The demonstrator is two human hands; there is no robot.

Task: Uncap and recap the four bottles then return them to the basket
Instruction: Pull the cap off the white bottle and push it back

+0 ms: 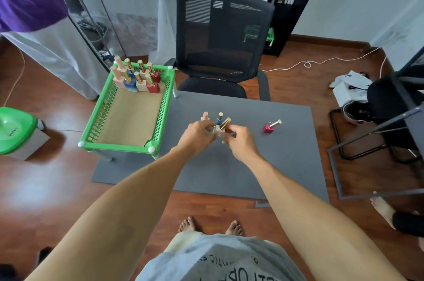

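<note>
Grey mat (263, 166); beige bottle (219, 130) between hands.

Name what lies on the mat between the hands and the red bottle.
Nothing: in the head view, bare grey mat separates the hands from the red bottle.

Four bottles (271, 126) are sitting out on the mat (275, 166); about eight more are standing in one green basket (91, 133).

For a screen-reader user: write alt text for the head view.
Two hands, left hand and right hand, hold a beige square bottle with gold cap above a grey mat; a red square bottle sits to the right, a green plastic basket to the left.
</note>
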